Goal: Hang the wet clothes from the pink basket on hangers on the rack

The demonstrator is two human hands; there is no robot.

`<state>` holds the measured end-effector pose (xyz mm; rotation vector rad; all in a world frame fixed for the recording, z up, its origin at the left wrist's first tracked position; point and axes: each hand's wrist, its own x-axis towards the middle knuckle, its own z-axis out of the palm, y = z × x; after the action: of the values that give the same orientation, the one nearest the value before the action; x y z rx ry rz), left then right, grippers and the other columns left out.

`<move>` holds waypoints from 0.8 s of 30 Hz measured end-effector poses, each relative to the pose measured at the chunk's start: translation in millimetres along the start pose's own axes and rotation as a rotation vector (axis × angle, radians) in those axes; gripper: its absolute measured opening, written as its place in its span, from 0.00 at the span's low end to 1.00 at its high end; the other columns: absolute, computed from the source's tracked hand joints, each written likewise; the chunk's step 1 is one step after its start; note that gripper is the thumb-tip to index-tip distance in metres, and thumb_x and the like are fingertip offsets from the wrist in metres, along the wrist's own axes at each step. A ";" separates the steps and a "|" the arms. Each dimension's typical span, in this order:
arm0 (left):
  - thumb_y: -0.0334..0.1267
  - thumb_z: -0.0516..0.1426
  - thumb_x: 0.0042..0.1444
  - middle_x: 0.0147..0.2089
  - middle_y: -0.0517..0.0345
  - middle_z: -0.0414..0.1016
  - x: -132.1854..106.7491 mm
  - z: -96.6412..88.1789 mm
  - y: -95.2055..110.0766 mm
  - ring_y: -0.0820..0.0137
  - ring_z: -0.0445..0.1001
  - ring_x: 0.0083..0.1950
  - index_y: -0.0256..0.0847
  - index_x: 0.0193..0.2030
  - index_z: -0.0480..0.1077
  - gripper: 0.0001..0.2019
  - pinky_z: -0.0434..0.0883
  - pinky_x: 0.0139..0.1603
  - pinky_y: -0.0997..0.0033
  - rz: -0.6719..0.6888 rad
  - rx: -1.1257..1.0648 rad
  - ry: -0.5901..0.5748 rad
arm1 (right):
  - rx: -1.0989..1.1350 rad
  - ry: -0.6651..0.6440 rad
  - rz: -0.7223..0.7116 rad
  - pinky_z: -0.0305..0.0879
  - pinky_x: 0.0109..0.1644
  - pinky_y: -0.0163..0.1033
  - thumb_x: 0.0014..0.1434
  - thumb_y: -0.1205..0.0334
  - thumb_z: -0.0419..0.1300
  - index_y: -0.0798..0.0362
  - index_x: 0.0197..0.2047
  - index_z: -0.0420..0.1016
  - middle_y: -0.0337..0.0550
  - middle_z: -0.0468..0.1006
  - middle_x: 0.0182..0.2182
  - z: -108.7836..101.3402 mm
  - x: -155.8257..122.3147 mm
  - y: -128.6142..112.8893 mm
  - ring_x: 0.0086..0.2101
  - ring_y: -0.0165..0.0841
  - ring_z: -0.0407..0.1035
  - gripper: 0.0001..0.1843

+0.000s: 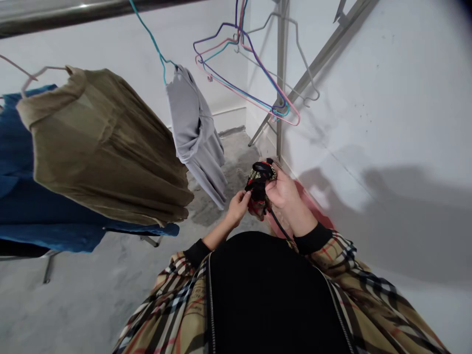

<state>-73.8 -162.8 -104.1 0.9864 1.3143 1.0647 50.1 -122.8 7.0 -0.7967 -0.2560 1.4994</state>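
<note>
A small bunched cloth garment [257,189], patterned in black, red and gold with black edging, is between my two hands; its exact kind cannot be made out. My left hand [239,206] pinches its left edge between thumb and fingers. On the other side my right hand [283,189] grips the upper right part, thumb on top. A thin black strap [279,223] hangs down from it toward my right sleeve. Part of the garment is hidden behind my fingers.
Several wire hangers [241,86] hang ahead. To the left, a grey garment [195,118], an olive shirt [106,147] and a blue garment [44,216] hang near a metal rail [73,12]. A metal stand leg [279,98] stands by the right wall [405,123]. Something pink [313,209] lies below my right wrist.
</note>
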 end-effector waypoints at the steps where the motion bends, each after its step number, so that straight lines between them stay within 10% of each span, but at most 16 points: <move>1: 0.54 0.58 0.56 0.26 0.60 0.72 2.2 -2.7 0.8 0.73 0.69 0.28 0.36 0.33 0.70 0.19 0.68 0.32 0.73 0.015 -0.003 0.013 | 0.010 0.005 -0.001 0.75 0.45 0.33 0.59 0.69 0.59 0.49 0.34 0.77 0.33 0.83 0.31 -1.1 0.3 -2.3 0.36 0.27 0.77 0.07; 10: 0.51 0.58 0.57 0.48 0.49 0.75 -2.7 -6.3 16.4 0.66 0.73 0.50 0.38 0.46 0.73 0.19 0.68 0.54 0.65 0.263 0.006 0.170 | -0.006 -0.041 -0.016 0.73 0.46 0.31 0.58 0.71 0.59 0.51 0.32 0.77 0.34 0.82 0.30 -5.0 -3.0 -11.6 0.36 0.27 0.76 0.07; 17: 0.50 0.65 0.48 0.32 0.61 0.76 -7.6 2.0 36.7 0.73 0.72 0.33 0.38 0.37 0.73 0.18 0.71 0.40 0.72 0.033 -0.239 -0.046 | -0.068 -0.037 0.014 0.74 0.44 0.32 0.59 0.68 0.58 0.50 0.33 0.76 0.34 0.82 0.31 -7.5 -3.6 -9.2 0.37 0.27 0.76 0.06; 24: 0.48 0.66 0.48 0.29 0.66 0.73 16.2 -48.1 99.8 0.76 0.72 0.28 0.42 0.34 0.68 0.16 0.71 0.32 0.77 0.117 -0.557 0.159 | -0.465 -0.046 -0.159 0.64 0.20 0.31 0.50 0.55 0.67 0.49 0.37 0.72 0.33 0.79 0.27 -36.1 11.0 -33.7 0.23 0.28 0.72 0.13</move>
<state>-126.1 -124.6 -12.7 0.5703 1.0026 1.5192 99.7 -119.6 -2.2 -1.0816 -0.7039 1.3241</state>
